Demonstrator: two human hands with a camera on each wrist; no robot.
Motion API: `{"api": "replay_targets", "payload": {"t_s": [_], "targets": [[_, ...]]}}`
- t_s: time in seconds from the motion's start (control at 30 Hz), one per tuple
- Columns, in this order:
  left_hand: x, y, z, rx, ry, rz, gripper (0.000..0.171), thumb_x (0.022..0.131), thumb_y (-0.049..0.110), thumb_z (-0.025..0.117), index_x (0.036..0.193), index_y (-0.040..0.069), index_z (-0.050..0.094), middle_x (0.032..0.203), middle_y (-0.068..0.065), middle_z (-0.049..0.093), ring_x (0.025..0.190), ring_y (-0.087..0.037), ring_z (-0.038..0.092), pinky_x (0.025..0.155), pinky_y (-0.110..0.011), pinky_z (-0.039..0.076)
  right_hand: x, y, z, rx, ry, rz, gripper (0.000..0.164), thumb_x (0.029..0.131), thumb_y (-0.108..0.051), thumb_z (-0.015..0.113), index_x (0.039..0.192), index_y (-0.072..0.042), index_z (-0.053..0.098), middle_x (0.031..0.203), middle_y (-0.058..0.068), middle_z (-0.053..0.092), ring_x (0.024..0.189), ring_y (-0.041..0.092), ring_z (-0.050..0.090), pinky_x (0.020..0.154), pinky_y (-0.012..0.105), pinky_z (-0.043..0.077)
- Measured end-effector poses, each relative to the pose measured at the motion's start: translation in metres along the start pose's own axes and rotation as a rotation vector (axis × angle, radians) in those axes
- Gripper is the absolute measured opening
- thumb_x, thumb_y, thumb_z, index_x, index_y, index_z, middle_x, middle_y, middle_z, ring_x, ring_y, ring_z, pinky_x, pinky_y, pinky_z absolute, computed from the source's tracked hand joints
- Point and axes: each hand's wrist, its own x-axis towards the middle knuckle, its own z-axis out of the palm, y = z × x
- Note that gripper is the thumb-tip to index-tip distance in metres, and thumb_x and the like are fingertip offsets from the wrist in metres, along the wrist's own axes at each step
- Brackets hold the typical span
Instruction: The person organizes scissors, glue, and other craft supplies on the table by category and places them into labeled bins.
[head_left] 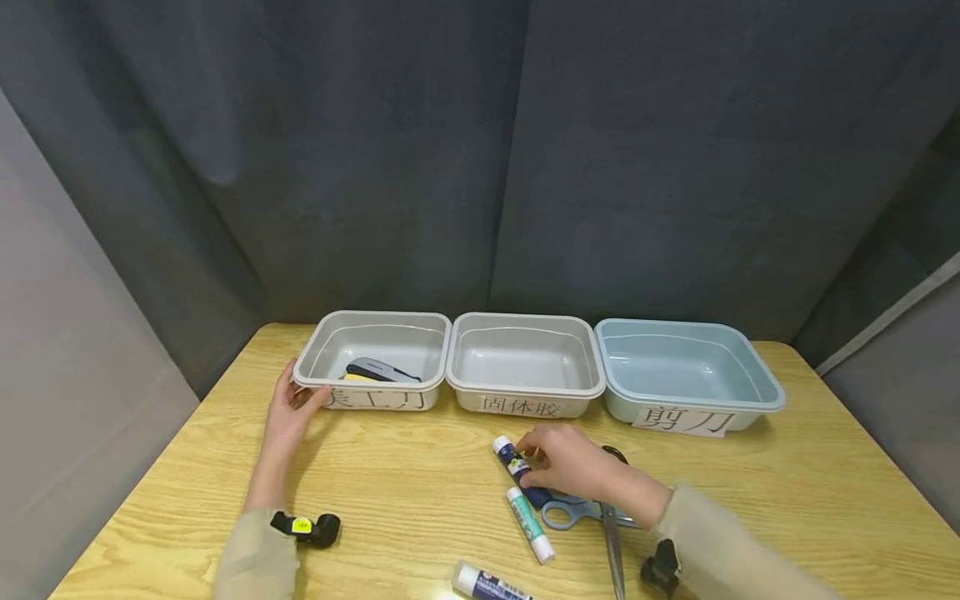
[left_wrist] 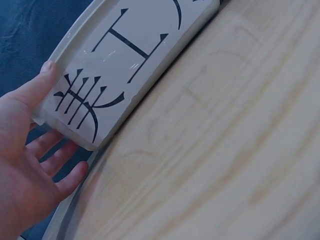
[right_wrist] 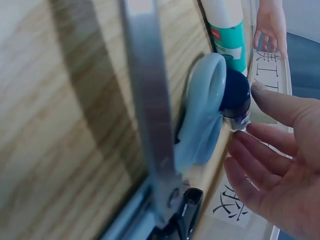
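Note:
My left hand [head_left: 291, 417] holds the front left corner of the left grey bin [head_left: 375, 317], thumb on the rim and fingers around its side, as the left wrist view shows. Inside that bin lie a grey-and-black utility knife [head_left: 381, 369] and something yellow. Over a dark blue glue stick [head_left: 512, 458] with a white cap hovers my right hand [head_left: 570, 462], thumb and fingers spread on either side; a firm grip is not visible. Beside it lie a green-and-white glue stick [head_left: 530, 525] and scissors with light blue handles [right_wrist: 200, 120].
A middle grey bin [head_left: 525, 319] and a light blue bin [head_left: 675, 327] stand in line along the back, each with a paper label. Under my right forearm are black-handled scissors [head_left: 613, 550]. Another glue stick [head_left: 491, 583] lies at the front. A dark curtain [head_left: 480, 167] hangs behind.

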Motion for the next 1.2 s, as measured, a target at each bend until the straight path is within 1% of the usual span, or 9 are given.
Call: {"api": "replay_targets", "payload": {"t_s": [0.13,0.17,0.2,0.27,0.5,0.6,0.87,1.07,1.2], "targets": [[0.004,-0.011,-0.001,0.008,0.005,0.028,0.077,0.079,0.020,0.061,0.137,0.016,0.012,0.129,-0.022,0.032,0.114,-0.031,0.032,0.096,-0.040,0.028,-0.002,0.001,0.003,-0.031,0.005,-0.008,0.040,0.069,-0.034,0.068,0.098,-0.007,0.062,0.082,-0.002,0.057,0.073,0.009,0.053,0.061,0.021,0.045],[0.005,-0.015,-0.001,-0.008,0.015,0.056,0.076,0.078,0.020,0.062,0.137,0.017,0.015,0.128,-0.022,0.034,0.113,-0.029,0.034,0.095,-0.037,0.031,-0.003,0.001,0.004,-0.036,0.004,-0.002,0.041,0.069,-0.036,0.068,0.097,-0.007,0.062,0.080,-0.003,0.056,0.071,0.009,0.051,0.060,0.021,0.044],[0.006,-0.018,-0.002,-0.002,0.014,0.070,0.076,0.078,0.022,0.062,0.137,0.018,0.015,0.128,-0.022,0.034,0.113,-0.029,0.034,0.095,-0.037,0.031,-0.003,0.001,0.005,-0.039,0.004,0.005,0.042,0.068,-0.038,0.067,0.096,-0.008,0.063,0.080,-0.004,0.055,0.070,0.008,0.050,0.060,0.021,0.043],[0.009,-0.023,-0.002,0.007,0.020,0.084,0.075,0.077,0.026,0.062,0.137,0.020,0.016,0.127,-0.020,0.035,0.112,-0.028,0.035,0.094,-0.035,0.032,-0.003,0.000,0.007,-0.044,-0.002,0.028,0.043,0.068,-0.043,0.066,0.094,-0.010,0.064,0.079,-0.006,0.054,0.068,0.006,0.046,0.059,0.020,0.041],[0.005,-0.012,0.001,0.007,0.004,0.017,0.078,0.078,0.020,0.062,0.138,0.016,0.011,0.130,-0.020,0.033,0.115,-0.029,0.032,0.096,-0.040,0.027,-0.002,0.000,0.009,-0.059,-0.002,0.092,0.033,0.066,-0.045,0.066,0.077,-0.014,0.067,0.073,-0.009,0.050,0.062,0.006,0.042,0.055,0.021,0.037],[0.007,-0.019,-0.001,0.012,0.014,0.021,0.078,0.077,0.023,0.063,0.137,0.018,0.013,0.129,-0.017,0.034,0.114,-0.026,0.033,0.096,-0.039,0.028,-0.002,-0.001,0.010,-0.056,0.005,0.106,0.028,0.067,-0.043,0.066,0.073,-0.015,0.066,0.071,-0.009,0.049,0.061,0.006,0.042,0.054,0.020,0.036],[0.007,-0.023,-0.003,0.017,0.022,0.019,0.079,0.076,0.025,0.063,0.137,0.019,0.013,0.129,-0.018,0.034,0.114,-0.027,0.033,0.096,-0.039,0.028,0.000,-0.003,0.012,-0.011,0.025,0.139,0.022,0.070,-0.035,0.067,0.076,-0.013,0.066,0.070,-0.007,0.050,0.058,0.004,0.042,0.050,0.019,0.037],[0.008,-0.023,-0.003,0.029,0.030,0.015,0.078,0.077,0.026,0.063,0.137,0.019,0.014,0.128,-0.018,0.035,0.112,-0.027,0.035,0.093,-0.038,0.032,0.005,-0.006,0.004,-0.015,0.077,0.086,0.019,0.069,-0.027,0.069,0.080,-0.012,0.066,0.068,-0.008,0.058,0.056,-0.001,0.047,0.050,0.016,0.040],[0.008,-0.021,-0.002,0.033,0.024,0.014,0.078,0.077,0.027,0.062,0.137,0.020,0.012,0.129,-0.016,0.034,0.113,-0.026,0.034,0.094,-0.039,0.031,0.007,-0.006,-0.005,-0.037,0.097,0.048,0.018,0.069,-0.025,0.069,0.082,-0.014,0.066,0.068,-0.009,0.058,0.057,0.000,0.047,0.050,0.016,0.040]]}}
